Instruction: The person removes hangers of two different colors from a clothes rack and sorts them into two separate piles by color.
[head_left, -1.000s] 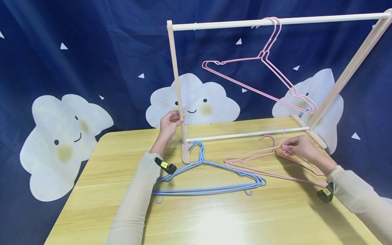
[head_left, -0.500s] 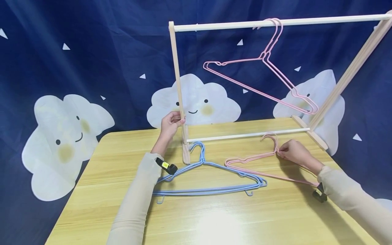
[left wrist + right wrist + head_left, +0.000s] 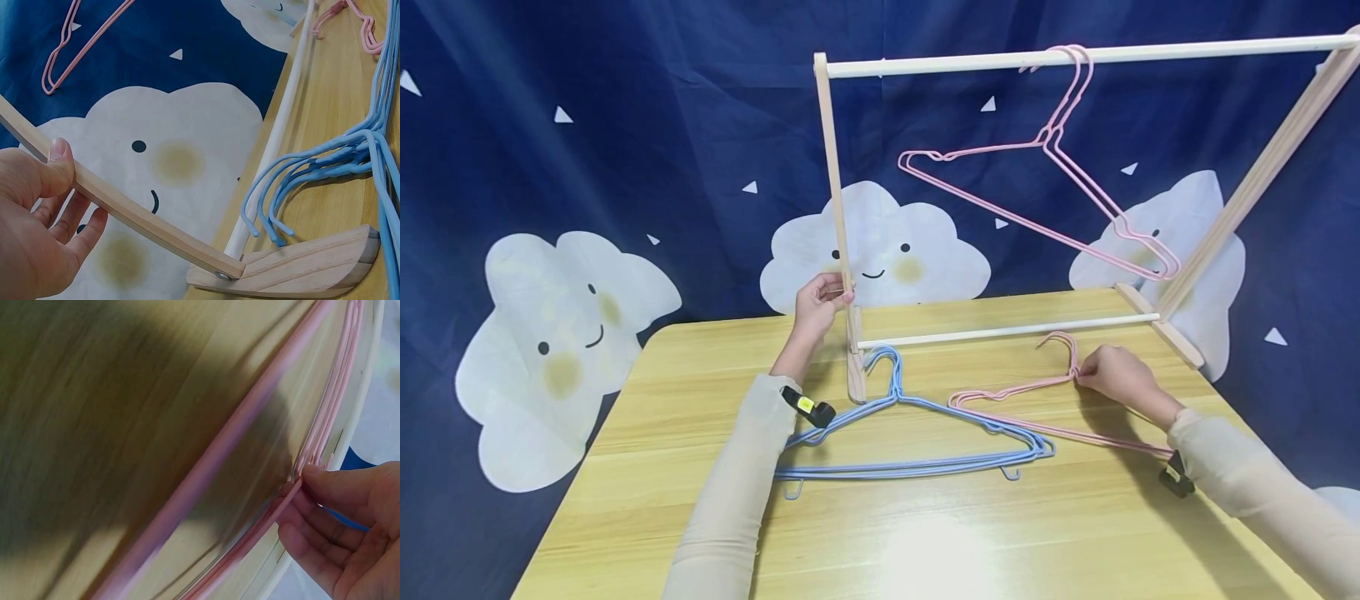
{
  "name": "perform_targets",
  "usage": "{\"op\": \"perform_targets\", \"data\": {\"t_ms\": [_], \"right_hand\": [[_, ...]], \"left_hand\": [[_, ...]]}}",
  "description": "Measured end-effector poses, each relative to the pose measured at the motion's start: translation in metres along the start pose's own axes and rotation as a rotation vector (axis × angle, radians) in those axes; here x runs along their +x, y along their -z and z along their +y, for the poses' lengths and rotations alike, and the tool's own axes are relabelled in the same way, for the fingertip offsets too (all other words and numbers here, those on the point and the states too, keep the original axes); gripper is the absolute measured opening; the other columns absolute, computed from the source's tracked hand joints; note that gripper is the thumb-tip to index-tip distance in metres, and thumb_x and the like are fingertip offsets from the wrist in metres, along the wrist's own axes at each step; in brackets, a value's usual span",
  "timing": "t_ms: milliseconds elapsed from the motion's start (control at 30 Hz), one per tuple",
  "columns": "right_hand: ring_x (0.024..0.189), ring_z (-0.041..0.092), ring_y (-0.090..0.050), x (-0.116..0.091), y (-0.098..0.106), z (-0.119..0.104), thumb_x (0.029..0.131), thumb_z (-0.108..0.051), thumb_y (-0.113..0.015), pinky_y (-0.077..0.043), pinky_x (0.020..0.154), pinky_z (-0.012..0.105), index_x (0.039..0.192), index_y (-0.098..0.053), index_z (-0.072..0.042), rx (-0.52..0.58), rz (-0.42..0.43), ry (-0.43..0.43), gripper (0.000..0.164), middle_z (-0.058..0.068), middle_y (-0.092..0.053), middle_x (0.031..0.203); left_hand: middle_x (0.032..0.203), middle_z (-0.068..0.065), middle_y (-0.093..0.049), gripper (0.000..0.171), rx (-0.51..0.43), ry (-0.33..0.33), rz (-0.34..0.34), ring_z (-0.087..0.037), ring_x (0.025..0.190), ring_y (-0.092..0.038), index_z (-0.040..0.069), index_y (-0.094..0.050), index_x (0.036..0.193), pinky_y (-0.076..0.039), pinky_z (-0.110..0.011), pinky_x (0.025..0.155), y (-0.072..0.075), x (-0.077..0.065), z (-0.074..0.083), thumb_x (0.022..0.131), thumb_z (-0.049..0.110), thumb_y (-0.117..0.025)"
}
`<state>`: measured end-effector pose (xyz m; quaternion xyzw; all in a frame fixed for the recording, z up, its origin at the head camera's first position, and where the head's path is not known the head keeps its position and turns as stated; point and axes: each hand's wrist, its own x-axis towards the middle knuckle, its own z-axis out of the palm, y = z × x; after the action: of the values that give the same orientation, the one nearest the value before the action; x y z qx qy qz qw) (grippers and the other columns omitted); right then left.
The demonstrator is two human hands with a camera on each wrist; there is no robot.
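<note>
My left hand (image 3: 820, 307) pinches the left upright (image 3: 833, 175) of a wooden clothes rack between thumb and fingers, low on the post. My right hand (image 3: 1118, 377) pinches a pink clothes hanger (image 3: 1015, 388) at its neck, low over the table, lined up with the other pink hangers there. In the right wrist view, thumb and fingertips close on the pink wire (image 3: 275, 509). Several blue hangers (image 3: 917, 473) lie stacked in front of the rack, hooks beside its left foot. Two pink hangers (image 3: 985, 200) hang from the rack's top rail (image 3: 940, 65).
All this stands on a wood-grain table (image 3: 865, 533). The rack's lower bar (image 3: 1000, 331) runs behind the hangers to the right foot (image 3: 1172, 337). A dark blue curtain (image 3: 700, 125) with smiling clouds hangs behind the table.
My right hand has moved left and down with the pink hanger, from apart from the other pink ones to alongside them. My left hand stays on the upright.
</note>
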<state>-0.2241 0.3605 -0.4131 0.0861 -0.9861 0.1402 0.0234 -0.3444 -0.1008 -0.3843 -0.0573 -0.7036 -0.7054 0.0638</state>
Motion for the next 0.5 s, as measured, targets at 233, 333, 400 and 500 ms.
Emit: {"op": "perform_targets", "data": {"t_ms": [233,333,400,500], "right_hand": [[0.060,0.011,-0.054,0.000,0.000,0.001,0.083,-0.012,-0.077,-0.045,0.052,0.032,0.077,-0.079,-0.010,0.023,0.009,-0.017,0.006,0.003,-0.075,0.072],[0.059,0.011,-0.052,0.000,0.004,-0.002,0.084,-0.013,-0.076,-0.043,0.052,0.030,0.078,-0.079,-0.010,0.046,0.009,-0.013,0.007,-0.001,-0.073,0.069],[0.060,0.011,-0.054,0.002,0.010,-0.006,0.085,-0.015,-0.076,-0.043,0.053,0.030,0.079,-0.079,-0.010,0.058,0.009,0.001,0.008,-0.001,-0.074,0.070],[0.065,0.011,-0.059,0.005,0.028,-0.018,0.087,-0.015,-0.076,-0.047,0.057,0.031,0.081,-0.079,-0.009,0.065,0.009,0.052,0.009,0.003,-0.077,0.076]], "left_hand": [[0.113,-0.011,-0.073,0.031,0.002,-0.005,-0.002,-0.013,0.100,-0.065,-0.001,-0.065,0.122,-0.055,-0.027,0.096,0.000,0.001,-0.001,0.092,-0.001,-0.071],[0.111,-0.009,-0.073,0.031,0.006,-0.005,-0.001,-0.013,0.099,-0.065,-0.001,-0.065,0.122,-0.055,-0.026,0.095,0.000,0.001,-0.001,0.092,-0.001,-0.072],[0.108,-0.006,-0.074,0.030,0.004,-0.004,0.000,-0.013,0.099,-0.066,0.000,-0.065,0.121,-0.055,-0.026,0.095,0.000,0.001,-0.002,0.092,-0.001,-0.071],[0.105,-0.002,-0.074,0.030,0.002,0.000,0.002,-0.013,0.099,-0.065,0.000,-0.065,0.121,-0.055,-0.025,0.094,0.000,0.002,-0.002,0.092,-0.002,-0.071]]}}
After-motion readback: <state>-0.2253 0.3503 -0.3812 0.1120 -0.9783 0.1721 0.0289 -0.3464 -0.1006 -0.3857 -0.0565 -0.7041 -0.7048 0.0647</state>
